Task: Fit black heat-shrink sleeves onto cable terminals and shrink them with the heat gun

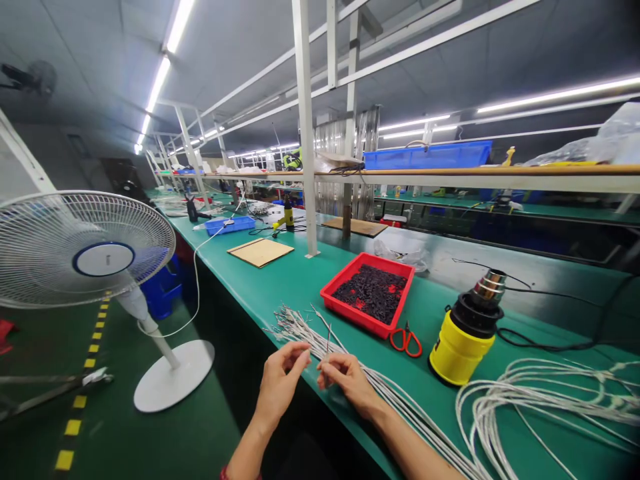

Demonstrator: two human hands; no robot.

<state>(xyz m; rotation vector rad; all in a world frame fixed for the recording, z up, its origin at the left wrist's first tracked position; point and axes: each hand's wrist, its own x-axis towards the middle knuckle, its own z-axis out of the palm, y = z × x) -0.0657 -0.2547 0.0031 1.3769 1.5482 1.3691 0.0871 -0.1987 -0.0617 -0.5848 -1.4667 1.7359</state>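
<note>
At the bench's near edge, my right hand is closed, its fingers pinching a thin cable whose end sticks up above them. My left hand is just to its left, thumb and forefinger pressed together; what they hold, if anything, is too small to make out. Behind and under both hands runs a bundle of white cables, its stripped ends fanned out at the left. A red tray beyond the hands holds many small black pieces. Red-handled scissors lie against the tray's near right corner.
A yellow and black heat gun stands nozzle up at the right. Coiled white cables lie nearer. Further along the green bench are a board, a blue tray and a white post. A fan stands on the left.
</note>
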